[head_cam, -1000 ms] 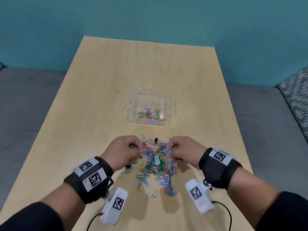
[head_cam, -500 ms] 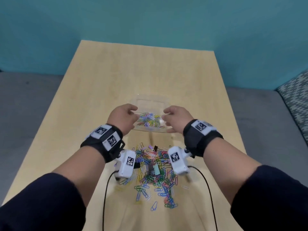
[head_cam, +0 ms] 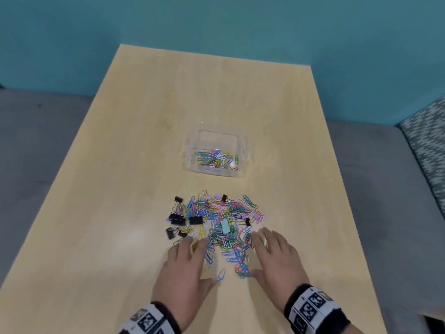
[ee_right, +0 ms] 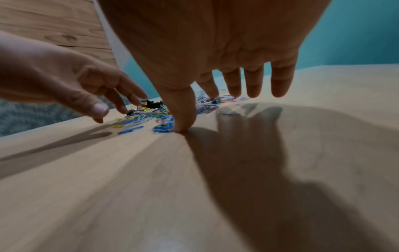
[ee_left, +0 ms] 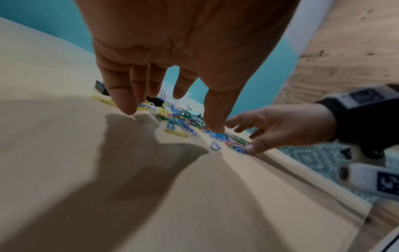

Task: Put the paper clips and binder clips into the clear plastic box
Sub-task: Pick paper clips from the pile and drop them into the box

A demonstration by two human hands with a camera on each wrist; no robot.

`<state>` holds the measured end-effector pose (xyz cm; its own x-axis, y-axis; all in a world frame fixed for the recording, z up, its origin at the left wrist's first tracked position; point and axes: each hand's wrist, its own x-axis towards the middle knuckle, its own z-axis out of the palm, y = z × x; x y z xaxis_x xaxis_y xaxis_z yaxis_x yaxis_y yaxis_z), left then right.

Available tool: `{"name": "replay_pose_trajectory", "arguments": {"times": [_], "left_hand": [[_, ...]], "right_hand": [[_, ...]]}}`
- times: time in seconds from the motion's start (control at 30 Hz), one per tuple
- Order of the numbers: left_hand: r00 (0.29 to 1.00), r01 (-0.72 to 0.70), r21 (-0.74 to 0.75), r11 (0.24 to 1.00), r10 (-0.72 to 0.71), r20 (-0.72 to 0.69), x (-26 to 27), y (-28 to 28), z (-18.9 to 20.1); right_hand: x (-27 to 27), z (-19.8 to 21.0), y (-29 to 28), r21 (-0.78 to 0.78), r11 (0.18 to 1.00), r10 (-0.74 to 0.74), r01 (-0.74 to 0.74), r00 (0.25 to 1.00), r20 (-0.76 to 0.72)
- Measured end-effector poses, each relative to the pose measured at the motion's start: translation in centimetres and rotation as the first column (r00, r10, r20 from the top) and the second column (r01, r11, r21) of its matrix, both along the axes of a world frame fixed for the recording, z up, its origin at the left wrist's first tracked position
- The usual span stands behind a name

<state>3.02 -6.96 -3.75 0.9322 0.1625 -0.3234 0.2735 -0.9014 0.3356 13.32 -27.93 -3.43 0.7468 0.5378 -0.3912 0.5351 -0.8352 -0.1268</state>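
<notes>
On the counter the clear plastic box, at twelve o'clock from the pile of paper clips, already holds some clips. Risk: a two-handed scoop could scatter the linked clips or leave behind the binder clips at the pile's nine o'clock. Left hand and right hand flank the pile's six o'clock edge, each grip spread flat and empty, fingertips touching clips.
</notes>
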Motion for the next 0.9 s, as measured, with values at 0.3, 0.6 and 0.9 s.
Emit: {"name": "replay_pose_trajectory", "arguments": {"times": [0.3, 0.6, 0.9], "left_hand": [[0.997, -0.063, -0.036, 0.997, 0.065, 0.047, 3.7, -1.1, -1.6], [0.989, 0.083, -0.003, 0.997, -0.082, 0.122, 4.0, -1.0, -1.7], [0.972, 0.163, 0.111, 0.980, -0.179, 0.154, 4.1, -0.4, -2.0]], "right_hand": [[0.3, -0.2, 4.8, 0.110, 0.992, -0.056, 0.061, 0.997, -0.051], [0.8, -2.0, 6.1, 0.139, 0.989, -0.045, 0.057, 0.995, -0.087], [1.7, -1.0, 5.9, 0.169, 0.984, -0.031, 0.050, 0.993, -0.113]]}}
